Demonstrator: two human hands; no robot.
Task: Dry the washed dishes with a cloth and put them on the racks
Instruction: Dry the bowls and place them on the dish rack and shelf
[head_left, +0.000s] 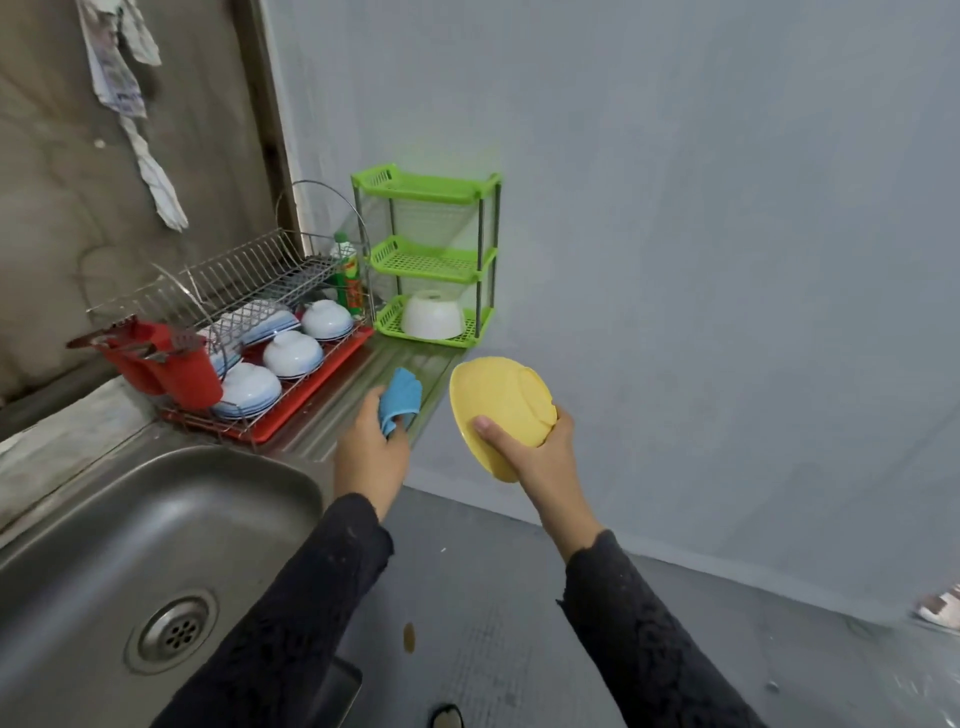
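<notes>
My right hand (540, 452) grips a yellow bowl (493, 405) by its base and rim, tilted, held in the air past the counter's end. My left hand (371, 447) holds a bunched blue cloth (400, 397) above the steel drainboard (353, 395). A green three-tier plastic rack (431, 260) stands in the corner, with a white bowl (432, 314) upside down on its bottom shelf. To the left stands a wire dish rack (249, 291) on a red tray; several white and blue bowls (293, 353) lie upside down in it.
A steel sink (130, 561) with a drain fills the lower left. A red cutlery holder (171, 364) hangs on the wire rack's front. A green detergent bottle (347, 275) stands between the racks. A cloth hangs on the left wall (130, 104). Grey floor lies below.
</notes>
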